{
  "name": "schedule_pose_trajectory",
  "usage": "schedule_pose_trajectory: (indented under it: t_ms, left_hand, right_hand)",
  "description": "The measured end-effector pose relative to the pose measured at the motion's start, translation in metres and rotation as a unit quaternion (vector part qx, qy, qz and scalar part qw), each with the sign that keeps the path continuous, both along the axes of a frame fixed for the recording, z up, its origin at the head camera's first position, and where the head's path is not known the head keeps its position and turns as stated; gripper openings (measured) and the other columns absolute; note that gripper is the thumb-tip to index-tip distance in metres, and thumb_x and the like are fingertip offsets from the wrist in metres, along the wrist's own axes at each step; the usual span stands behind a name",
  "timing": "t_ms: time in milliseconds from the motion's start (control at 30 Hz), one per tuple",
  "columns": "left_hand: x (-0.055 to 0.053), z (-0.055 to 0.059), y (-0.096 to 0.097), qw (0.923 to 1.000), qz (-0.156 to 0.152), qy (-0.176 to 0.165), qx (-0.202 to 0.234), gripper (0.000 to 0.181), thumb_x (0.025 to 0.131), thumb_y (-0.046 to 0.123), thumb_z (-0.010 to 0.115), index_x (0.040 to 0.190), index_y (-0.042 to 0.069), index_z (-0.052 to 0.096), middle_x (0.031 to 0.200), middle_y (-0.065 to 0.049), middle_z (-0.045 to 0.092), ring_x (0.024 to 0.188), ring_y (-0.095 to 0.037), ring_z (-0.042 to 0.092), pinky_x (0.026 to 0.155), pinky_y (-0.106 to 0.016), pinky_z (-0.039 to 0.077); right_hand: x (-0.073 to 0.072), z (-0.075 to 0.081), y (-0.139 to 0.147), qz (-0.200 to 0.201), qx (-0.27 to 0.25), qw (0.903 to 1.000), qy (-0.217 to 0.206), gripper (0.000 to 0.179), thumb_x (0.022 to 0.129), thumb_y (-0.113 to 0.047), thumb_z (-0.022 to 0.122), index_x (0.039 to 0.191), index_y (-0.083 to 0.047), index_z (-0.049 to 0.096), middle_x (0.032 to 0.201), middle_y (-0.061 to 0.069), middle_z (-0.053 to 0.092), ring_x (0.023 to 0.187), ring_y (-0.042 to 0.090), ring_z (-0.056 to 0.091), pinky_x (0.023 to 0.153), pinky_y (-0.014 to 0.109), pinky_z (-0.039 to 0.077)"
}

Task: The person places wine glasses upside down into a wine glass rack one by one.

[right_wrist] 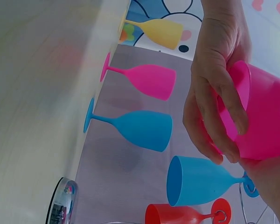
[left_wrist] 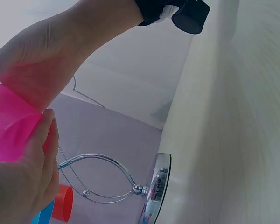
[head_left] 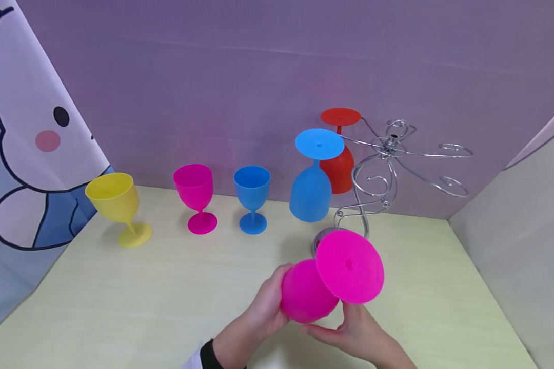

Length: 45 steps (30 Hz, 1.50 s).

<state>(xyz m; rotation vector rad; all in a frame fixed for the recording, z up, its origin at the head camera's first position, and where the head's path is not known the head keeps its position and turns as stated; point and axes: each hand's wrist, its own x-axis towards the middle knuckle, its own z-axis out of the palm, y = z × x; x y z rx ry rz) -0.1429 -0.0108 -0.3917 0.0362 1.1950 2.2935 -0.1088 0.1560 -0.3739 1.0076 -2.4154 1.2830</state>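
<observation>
My left hand [head_left: 265,307] grips the bowl of a pink goblet [head_left: 309,292] from the left. The goblet is tilted upside down, its round foot towards the head camera. In the right wrist view, the left hand's fingers [right_wrist: 219,112] reach over the bowl's rim. My right hand [head_left: 355,333] holds the same goblet from below right, partly hidden by the foot. Behind them stands a silver wire goblet rack [head_left: 390,146] with curled arms. A blue goblet [head_left: 311,192] and a red goblet [head_left: 339,166] hang upside down from its left arms.
On the pale table [head_left: 189,297], a yellow goblet [head_left: 115,200], another pink goblet [head_left: 195,187] and another blue goblet [head_left: 252,189] stand upright in a row at the left. A purple backdrop [head_left: 212,92] rises behind. The rack's round base [left_wrist: 157,189] stands just beyond the hands.
</observation>
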Motion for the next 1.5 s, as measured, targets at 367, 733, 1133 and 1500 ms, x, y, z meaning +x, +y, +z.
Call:
schedule_pose_trajectory:
  t_ms: [367, 733, 1133, 1500]
  left_hand:
    - [0.0036, 0.0006, 0.0034, 0.9999, -0.013, -0.007, -0.001, 0.039, 0.093, 0.040, 0.035, 0.117, 0.013, 0.048, 0.106, -0.004, 0.053, 0.098, -0.020, 0.051, 0.078, -0.032, 0.049]
    - [0.0060, 0.0028, 0.0059, 0.9998, -0.020, 0.001, 0.008, 0.037, 0.092, 0.040, 0.037, 0.113, 0.013, 0.050, 0.102, -0.002, 0.055, 0.094, -0.019, 0.053, 0.075, -0.031, 0.050]
    - [0.0061, 0.0074, 0.0039, 0.9991, -0.040, 0.006, 0.007, 0.038, 0.091, 0.043, 0.039, 0.113, 0.013, 0.050, 0.102, -0.002, 0.055, 0.095, -0.018, 0.053, 0.075, -0.030, 0.050]
    - [0.0080, 0.0061, 0.0045, 0.9985, -0.051, 0.008, 0.016, 0.038, 0.091, 0.043, 0.039, 0.113, 0.013, 0.049, 0.103, -0.002, 0.055, 0.097, -0.020, 0.054, 0.077, -0.031, 0.051]
  right_hand:
    - [0.0007, -0.0028, 0.0003, -0.007, -0.007, 0.9999, -0.005, 0.087, 0.069, -0.018, 0.080, 0.135, -0.008, 0.025, 0.125, 0.008, 0.043, 0.113, 0.018, 0.043, 0.087, 0.036, 0.048]
    - [0.0034, -0.0003, 0.0002, -0.010, -0.038, 0.9973, -0.063, 0.080, 0.068, -0.018, 0.080, 0.132, -0.017, 0.032, 0.123, 0.004, 0.046, 0.111, 0.017, 0.045, 0.085, 0.035, 0.049]
    - [0.0028, -0.0010, 0.0018, 0.022, -0.047, 0.9969, -0.059, 0.073, 0.067, -0.011, 0.079, 0.128, -0.013, 0.038, 0.118, 0.007, 0.049, 0.108, 0.017, 0.046, 0.078, 0.032, 0.052]
    - [0.0047, 0.0006, 0.0023, 0.033, -0.045, 0.9949, -0.084, 0.070, 0.069, -0.012, 0.078, 0.127, -0.014, 0.038, 0.118, 0.006, 0.049, 0.108, 0.018, 0.046, 0.078, 0.032, 0.052]
